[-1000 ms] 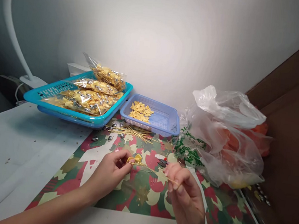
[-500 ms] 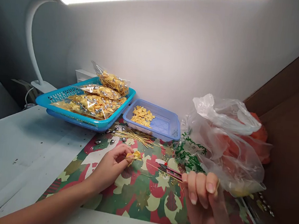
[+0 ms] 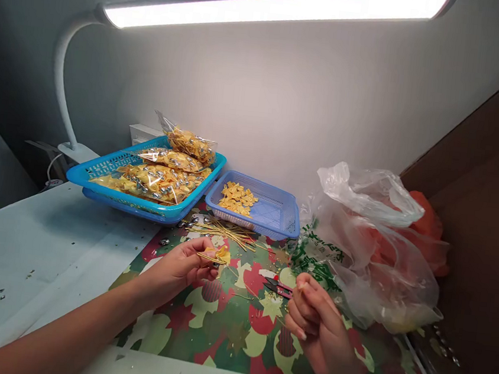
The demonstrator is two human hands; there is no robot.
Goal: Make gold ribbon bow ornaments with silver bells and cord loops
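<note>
My left hand (image 3: pixel 185 263) is closed in a pinch around a small gold ribbon bow (image 3: pixel 223 254), with strands of gold cord lying across it. From the bow, a thin gold cord (image 3: pixel 252 292) runs to the right toward my right hand (image 3: pixel 317 325). The right fingers are curled, thumb and forefinger pressed together on the cord; its tip is too small to make out. Beside the right hand, a pair of thread snips (image 3: pixel 278 286) lies on the patterned mat (image 3: pixel 216 332), blades pointing left, its handle partly hidden behind the fingers.
A blue basket (image 3: pixel 271 234) holds gold bows (image 3: pixel 237 199). In front lie gold cords (image 3: pixel 231 234) and silver beads (image 3: pixel 164 242). At left, a turquoise basket (image 3: pixel 79 175) carries filled clear bags (image 3: pixel 156 180). Plastic bags (image 3: pixel 372 247) stand at right; a lamp (image 3: pixel 277 8) hangs overhead.
My left hand with the bow has drawn slightly left. The right hand pulled away right, turned, then came back closer to the snips. The view has tilted up, showing the lamp.
</note>
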